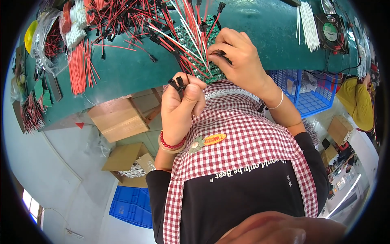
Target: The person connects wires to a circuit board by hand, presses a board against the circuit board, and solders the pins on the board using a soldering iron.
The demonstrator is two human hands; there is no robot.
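Black plastic connectors [177,84] stick up out of the left hand [181,106], whose grip is a closed fist round them. They point up and away from the person, long axis roughly upright in the picture, toward the edge of the green counter [122,69] just above.

To the right of that fist and a little higher, the right hand [237,61] pinches another black connector [221,53] between curled fingers, a tight grip. This one lies along the picture's up-left to down-right slant, right over the green circuit boards [199,67].

As I judge it, the work is midway: many red and white leads [185,32] already fan out from the boards, up and left of the right grip, while loose red wires [79,67] lie unfitted well left of both hands.
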